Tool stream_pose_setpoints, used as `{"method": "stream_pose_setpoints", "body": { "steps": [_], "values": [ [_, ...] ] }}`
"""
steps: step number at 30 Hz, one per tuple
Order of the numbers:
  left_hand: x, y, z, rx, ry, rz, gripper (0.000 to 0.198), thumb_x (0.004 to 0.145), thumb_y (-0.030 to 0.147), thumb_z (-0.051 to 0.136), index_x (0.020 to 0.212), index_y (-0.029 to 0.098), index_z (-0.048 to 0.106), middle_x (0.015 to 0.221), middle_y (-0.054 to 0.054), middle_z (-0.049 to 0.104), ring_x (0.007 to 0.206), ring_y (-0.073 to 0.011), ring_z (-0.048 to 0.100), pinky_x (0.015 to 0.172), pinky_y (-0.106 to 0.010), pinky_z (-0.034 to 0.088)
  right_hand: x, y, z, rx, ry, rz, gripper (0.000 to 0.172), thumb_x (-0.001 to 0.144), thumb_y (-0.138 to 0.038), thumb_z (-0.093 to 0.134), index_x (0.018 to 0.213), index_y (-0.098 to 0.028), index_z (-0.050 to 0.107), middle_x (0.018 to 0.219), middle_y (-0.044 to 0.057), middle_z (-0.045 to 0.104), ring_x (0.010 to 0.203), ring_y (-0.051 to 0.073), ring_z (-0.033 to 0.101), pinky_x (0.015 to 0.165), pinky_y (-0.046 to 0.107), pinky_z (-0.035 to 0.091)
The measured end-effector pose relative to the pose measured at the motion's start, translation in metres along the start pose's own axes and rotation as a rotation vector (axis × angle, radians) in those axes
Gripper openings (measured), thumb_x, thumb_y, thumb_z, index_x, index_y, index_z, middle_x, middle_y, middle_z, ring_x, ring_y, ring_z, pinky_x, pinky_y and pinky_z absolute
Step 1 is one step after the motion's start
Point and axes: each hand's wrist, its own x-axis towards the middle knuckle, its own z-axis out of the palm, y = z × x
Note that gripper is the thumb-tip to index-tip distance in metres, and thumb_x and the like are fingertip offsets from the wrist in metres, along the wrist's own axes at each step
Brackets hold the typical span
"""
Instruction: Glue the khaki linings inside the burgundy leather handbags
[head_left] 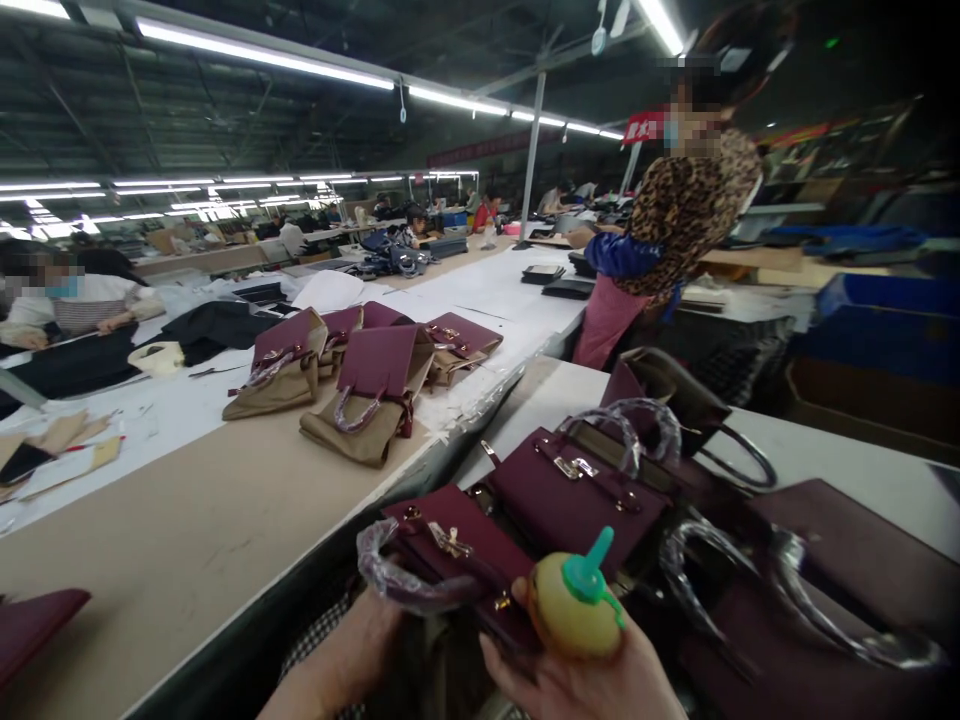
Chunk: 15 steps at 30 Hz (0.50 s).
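In my right hand (pixel 577 680) is a round yellowish squeeze bottle (pixel 566 610) with a green nozzle and cap. The fingers of that hand also reach the lower edge of a maroon handbag (pixel 457 520), which has gold-coloured hardware. My left hand (pixel 371 635) is at the near left side of this bag, below its plastic-wrapped handle (pixel 412 585); its fingers are hidden behind the handle and bag. Just beyond lies another maroon bag (pixel 577 480) with a metal clasp and wrapped handles.
More maroon bags (pixel 847 620) fill the right side. Several maroon and tan bags (pixel 375 370) lie on the long table (pixel 187 540) at left. A person in leopard print (pixel 690 210) stands across at the right; another person (pixel 82 300) works at far left.
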Motion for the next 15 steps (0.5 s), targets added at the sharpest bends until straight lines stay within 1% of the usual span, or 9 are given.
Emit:
{"method": "stream_pose_setpoints", "body": {
  "steps": [3,5,7,8,9,11,12,13,15],
  "values": [
    [-0.027,0.028,-0.038,0.043,0.108,-0.094,0.040,0.108,0.030,0.042,0.141,0.023,0.064,0.134,-0.019,0.074,0.126,-0.0331,0.069,0.115,-0.047,0.047,0.003,0.004,0.009,0.000,-0.019,0.049,0.020,0.080,-0.031,0.089,0.094,-0.017,0.086,0.101,0.013,0.086,0.101,0.035,0.079,0.108,0.063,0.052],
    [-0.041,0.056,-0.060,-0.023,0.093,-0.163,0.035,0.106,0.036,0.051,0.138,0.025,0.059,0.127,-0.013,0.076,0.115,-0.0295,0.073,0.106,-0.041,0.053,0.005,0.008,0.016,-0.016,-0.026,0.050,0.015,0.082,-0.025,0.087,0.095,-0.018,0.086,0.101,0.012,0.086,0.100,0.034,0.079,0.108,0.065,0.052],
    [-0.052,0.084,-0.076,-0.060,-0.033,-0.207,0.068,0.083,0.037,0.085,0.143,0.030,0.052,0.140,-0.007,0.071,0.124,-0.0304,0.069,0.106,-0.037,0.052,0.008,0.014,0.025,-0.036,-0.031,0.059,0.018,0.082,-0.018,0.087,0.100,-0.017,0.085,0.103,0.013,0.086,0.102,0.033,0.078,0.107,0.061,0.054],
    [-0.057,0.096,-0.081,0.012,-0.093,-0.251,0.087,0.069,0.032,0.094,0.144,0.032,0.051,0.137,-0.004,0.073,0.121,-0.0319,0.071,0.099,-0.036,0.055,0.010,0.019,0.030,-0.045,-0.030,0.081,0.022,0.080,-0.015,0.088,0.101,-0.015,0.085,0.104,0.014,0.086,0.104,0.033,0.078,0.106,0.058,0.055],
    [-0.063,0.105,-0.084,0.133,-0.151,-0.257,0.085,0.068,0.025,0.093,0.143,0.031,0.053,0.129,-0.003,0.077,0.115,-0.0332,0.074,0.091,-0.034,0.056,0.012,0.024,0.034,-0.056,-0.023,0.117,0.026,0.076,-0.013,0.090,0.102,-0.013,0.085,0.105,0.015,0.085,0.105,0.034,0.077,0.105,0.055,0.057],
    [-0.080,0.115,-0.087,0.422,-0.229,-0.186,0.045,0.079,0.016,0.076,0.121,0.025,0.066,0.102,-0.004,0.083,0.093,-0.0319,0.080,0.070,-0.033,0.051,0.016,0.037,0.043,-0.073,0.001,0.189,0.032,0.069,-0.014,0.095,0.099,-0.009,0.084,0.101,0.016,0.085,0.103,0.037,0.077,0.100,0.052,0.061],
    [-0.090,0.118,-0.089,0.534,-0.225,-0.111,0.025,0.084,0.013,0.066,0.107,0.022,0.069,0.090,-0.004,0.081,0.082,-0.0298,0.079,0.063,-0.033,0.047,0.018,0.044,0.047,-0.081,0.008,0.228,0.034,0.066,-0.014,0.096,0.097,-0.008,0.084,0.099,0.016,0.085,0.101,0.038,0.078,0.098,0.052,0.062],
    [-0.101,0.121,-0.092,0.599,-0.173,-0.024,0.016,0.087,0.013,0.059,0.097,0.021,0.069,0.082,-0.005,0.078,0.073,-0.0273,0.077,0.059,-0.034,0.044,0.019,0.051,0.052,-0.086,0.003,0.267,0.035,0.065,-0.015,0.097,0.095,-0.006,0.084,0.097,0.016,0.085,0.101,0.038,0.078,0.096,0.050,0.063],
    [-0.123,0.129,-0.100,0.574,0.011,0.096,0.013,0.092,0.019,0.056,0.095,0.022,0.069,0.078,-0.004,0.073,0.067,-0.0228,0.071,0.056,-0.031,0.043,0.020,0.062,0.061,-0.090,-0.054,0.364,0.038,0.065,-0.018,0.098,0.096,-0.003,0.082,0.101,0.019,0.084,0.106,0.039,0.078,0.097,0.043,0.063]
  ]
}}
